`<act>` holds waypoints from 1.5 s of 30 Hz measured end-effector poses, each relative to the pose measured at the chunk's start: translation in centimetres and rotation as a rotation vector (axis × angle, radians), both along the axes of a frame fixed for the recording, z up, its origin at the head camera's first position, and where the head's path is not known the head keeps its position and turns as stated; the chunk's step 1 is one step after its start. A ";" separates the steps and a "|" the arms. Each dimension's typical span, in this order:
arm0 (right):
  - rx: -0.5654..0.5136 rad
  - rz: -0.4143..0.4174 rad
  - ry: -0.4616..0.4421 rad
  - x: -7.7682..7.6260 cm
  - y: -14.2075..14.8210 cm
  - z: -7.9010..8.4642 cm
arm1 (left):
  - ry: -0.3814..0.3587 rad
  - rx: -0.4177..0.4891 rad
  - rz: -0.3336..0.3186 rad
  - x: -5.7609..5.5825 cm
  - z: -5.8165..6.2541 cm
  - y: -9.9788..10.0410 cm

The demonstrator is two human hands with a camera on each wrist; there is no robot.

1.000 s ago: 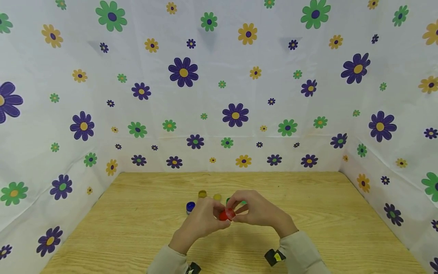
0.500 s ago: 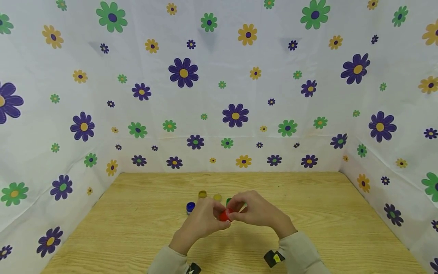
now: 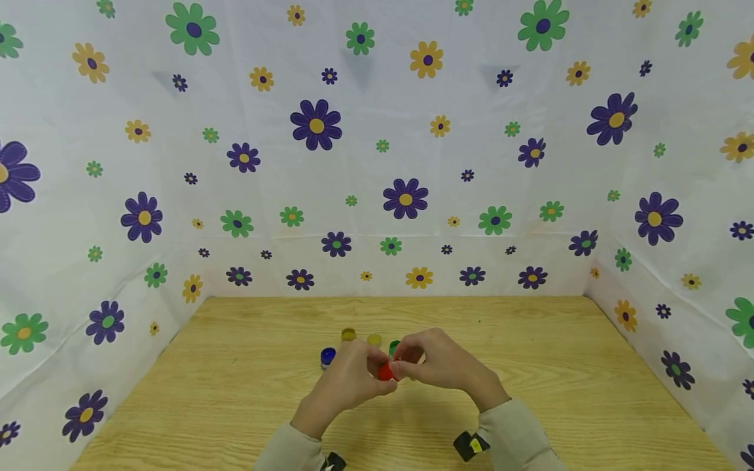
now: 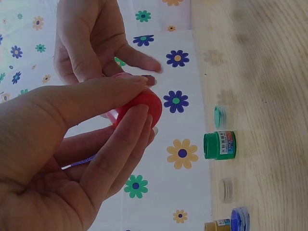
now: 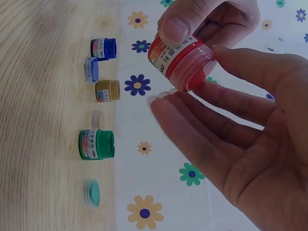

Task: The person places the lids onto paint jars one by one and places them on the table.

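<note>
A small red paint jar [image 5: 168,55] with a clear screw lid [image 5: 195,70] is held above the table, tilted on its side. My left hand [image 3: 347,376] grips the jar's body, fingers and thumb around its base [image 4: 150,107] in the left wrist view. The right hand [image 3: 444,360] is at the lid end. In the right wrist view its thumb touches the lid's rim, and fingertips lie at the opposite side, one blurred. The lid sits on the jar; how tightly cannot be seen.
Beyond the hands on the wooden table [image 3: 235,386] stand a blue jar [image 5: 103,48], an ochre jar [image 5: 107,91] and a green jar [image 5: 96,144]. Near them are a blue lid [image 5: 91,70], a pale yellowish lid [image 5: 98,120] and a green lid [image 5: 91,193]. Flowered cloth [image 3: 365,163] surrounds the table.
My right thumb and fingers have shifted over the clear lid, covering more of it. The left hand and red jar have hardly moved.
</note>
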State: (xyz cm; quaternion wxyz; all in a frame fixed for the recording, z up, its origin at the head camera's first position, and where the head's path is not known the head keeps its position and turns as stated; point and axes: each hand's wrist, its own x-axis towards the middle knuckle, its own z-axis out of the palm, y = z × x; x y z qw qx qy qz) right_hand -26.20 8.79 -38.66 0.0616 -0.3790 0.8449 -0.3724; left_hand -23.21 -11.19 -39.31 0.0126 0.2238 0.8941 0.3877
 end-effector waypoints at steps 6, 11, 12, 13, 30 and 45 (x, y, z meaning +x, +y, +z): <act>-0.054 -0.014 -0.003 -0.1 0.2 -0.1 | 0.000 0.006 0.000 0.0 0.0 -0.1; -0.137 0.041 -0.036 -0.1 0.2 -0.2 | 0.003 0.003 0.000 0.0 0.0 -0.1; -0.147 0.055 -0.042 -0.1 0.2 -0.2 | 0.002 0.002 -0.001 0.0 0.0 -0.1; -0.154 0.067 -0.048 -0.1 0.2 -0.2 | 0.001 0.003 -0.001 0.0 0.1 -0.1; -0.087 0.028 -0.035 0.1 0.1 -0.1 | -0.005 0.005 -0.002 0.1 0.1 -0.1; -0.105 0.022 -0.027 0.0 0.1 0.0 | 0.017 0.015 -0.014 -0.1 -0.1 -0.2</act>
